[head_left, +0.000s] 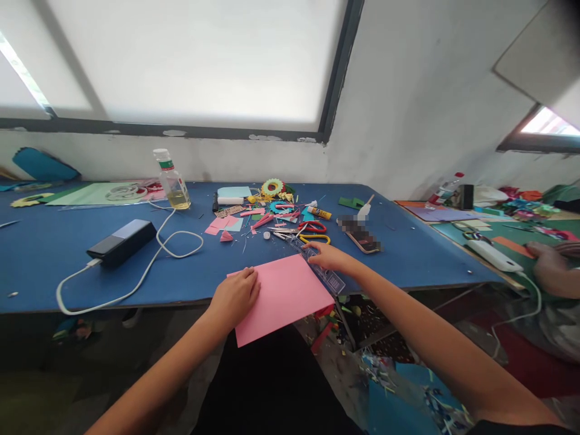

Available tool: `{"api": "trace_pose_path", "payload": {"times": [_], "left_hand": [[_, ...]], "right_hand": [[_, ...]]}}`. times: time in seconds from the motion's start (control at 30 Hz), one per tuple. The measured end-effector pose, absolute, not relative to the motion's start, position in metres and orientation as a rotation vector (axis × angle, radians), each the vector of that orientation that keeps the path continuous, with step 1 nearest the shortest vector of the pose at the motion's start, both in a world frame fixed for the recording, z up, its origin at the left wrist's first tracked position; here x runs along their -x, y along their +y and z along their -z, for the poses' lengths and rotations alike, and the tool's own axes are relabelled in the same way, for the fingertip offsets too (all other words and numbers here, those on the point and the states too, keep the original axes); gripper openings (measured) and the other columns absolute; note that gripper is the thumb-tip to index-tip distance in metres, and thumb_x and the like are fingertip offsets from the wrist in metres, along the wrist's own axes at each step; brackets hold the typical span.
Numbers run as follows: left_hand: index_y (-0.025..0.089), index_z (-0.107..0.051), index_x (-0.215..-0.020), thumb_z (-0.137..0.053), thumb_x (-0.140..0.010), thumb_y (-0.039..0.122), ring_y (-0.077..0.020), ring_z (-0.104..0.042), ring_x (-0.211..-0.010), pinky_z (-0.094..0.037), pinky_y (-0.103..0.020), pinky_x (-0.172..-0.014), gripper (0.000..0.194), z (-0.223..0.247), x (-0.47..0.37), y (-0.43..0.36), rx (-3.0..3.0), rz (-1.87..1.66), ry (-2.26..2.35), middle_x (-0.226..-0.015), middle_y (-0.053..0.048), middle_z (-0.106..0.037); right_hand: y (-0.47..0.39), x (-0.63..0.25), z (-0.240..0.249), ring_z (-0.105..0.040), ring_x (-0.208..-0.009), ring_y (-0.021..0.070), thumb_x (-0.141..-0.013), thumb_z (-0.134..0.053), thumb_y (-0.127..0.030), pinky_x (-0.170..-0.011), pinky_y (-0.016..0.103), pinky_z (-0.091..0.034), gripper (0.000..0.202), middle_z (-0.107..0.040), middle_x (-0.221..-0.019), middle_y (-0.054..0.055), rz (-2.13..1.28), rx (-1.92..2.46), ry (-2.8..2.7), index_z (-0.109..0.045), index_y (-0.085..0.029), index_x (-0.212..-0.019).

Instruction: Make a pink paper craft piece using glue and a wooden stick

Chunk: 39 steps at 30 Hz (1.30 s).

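Observation:
A pink sheet of paper [281, 297] lies at the table's front edge and juts out over my lap. My left hand [236, 296] rests on its left side, fingers laid flat. Just beyond the sheet's right corner, my right hand [327, 256] has its fingers bent at a clear plastic ruler [333, 279], near yellow-handled scissors [315, 239]; whether it grips the ruler is too small to tell. Red-handled scissors [312, 226] lie a little farther back, beside small pink paper scraps [222, 223].
On the blue table [199, 275] are a power bank [121, 243] with a looping white cable, a bottle [173, 181], a glue stick [319, 212] and a phone [360, 234]. Another person's hand [555, 266] is at the right table.

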State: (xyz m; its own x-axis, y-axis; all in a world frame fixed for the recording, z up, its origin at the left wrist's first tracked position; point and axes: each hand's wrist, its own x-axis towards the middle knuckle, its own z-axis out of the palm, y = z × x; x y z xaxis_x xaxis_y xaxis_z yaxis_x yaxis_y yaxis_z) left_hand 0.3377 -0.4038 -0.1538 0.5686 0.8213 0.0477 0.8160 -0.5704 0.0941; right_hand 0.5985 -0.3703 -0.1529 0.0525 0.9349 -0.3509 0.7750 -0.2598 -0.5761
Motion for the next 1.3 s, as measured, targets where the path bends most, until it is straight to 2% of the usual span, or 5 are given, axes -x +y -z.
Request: {"api": "trace_pose_path", "payload": {"times": [0.13, 0.6, 0.83, 1.03, 1.3], "left_hand": [[0.012, -0.057, -0.099, -0.047, -0.089, 0.031, -0.0181, -0.058, -0.092, -0.048, -0.039, -0.081, 0.024, 0.147, -0.346, -0.4, -2.741, -0.073, 1.459, -0.1, -0.007, -0.06], [0.012, -0.054, -0.105, -0.051, -0.087, 0.032, -0.0164, -0.059, -0.086, -0.051, -0.035, -0.074, 0.027, 0.133, -0.351, -0.34, -2.551, 0.122, 1.261, -0.101, -0.007, -0.058], [0.015, -0.06, -0.089, -0.051, -0.086, 0.027, -0.0147, -0.059, -0.077, -0.049, -0.03, -0.068, 0.015, 0.094, -0.341, -0.346, -2.65, -0.296, 1.413, -0.087, -0.003, -0.062], [0.019, -0.058, -0.096, -0.034, -0.092, 0.032, -0.0211, -0.052, -0.102, -0.041, -0.033, -0.082, 0.027, 0.044, -0.324, -0.363, -2.733, -0.957, 1.618, -0.107, -0.006, -0.058], [0.021, -0.062, -0.088, -0.041, -0.088, 0.012, -0.0134, -0.061, -0.087, -0.046, -0.023, -0.074, 0.022, 0.142, -0.304, -0.395, -3.152, -0.521, 1.057, -0.093, -0.002, -0.066]], "right_hand": [[-0.378, -0.608, 0.152, -0.059, -0.089, 0.0185, -0.089, -0.052, -0.028, -0.074, 0.037, -0.051, 0.03, -0.056, -0.109, 0.007, -1.008, 2.063, -1.783, -0.051, -0.015, -0.115], [-0.417, -0.682, 0.14, -0.059, -0.088, 0.0175, -0.09, -0.05, -0.029, -0.076, 0.037, -0.05, 0.026, -0.058, -0.104, 0.007, -0.703, 1.818, -1.856, -0.053, -0.014, -0.11], [-0.404, -0.661, 0.158, -0.059, -0.086, 0.0171, -0.089, -0.052, -0.029, -0.075, 0.037, -0.05, 0.026, -0.059, -0.103, 0.006, -0.589, 1.732, -2.071, -0.054, -0.014, -0.109], [-0.369, -0.63, 0.164, -0.056, -0.098, 0.0205, -0.088, -0.052, -0.028, -0.083, 0.042, -0.047, 0.027, -0.055, -0.114, 0.008, -0.409, 1.606, -2.162, -0.054, -0.015, -0.112], [-0.371, -0.616, 0.173, -0.056, -0.099, 0.0208, -0.089, -0.052, -0.028, -0.083, 0.042, -0.047, 0.027, -0.055, -0.114, 0.008, -0.204, 1.605, -1.986, -0.053, -0.015, -0.112]]}}
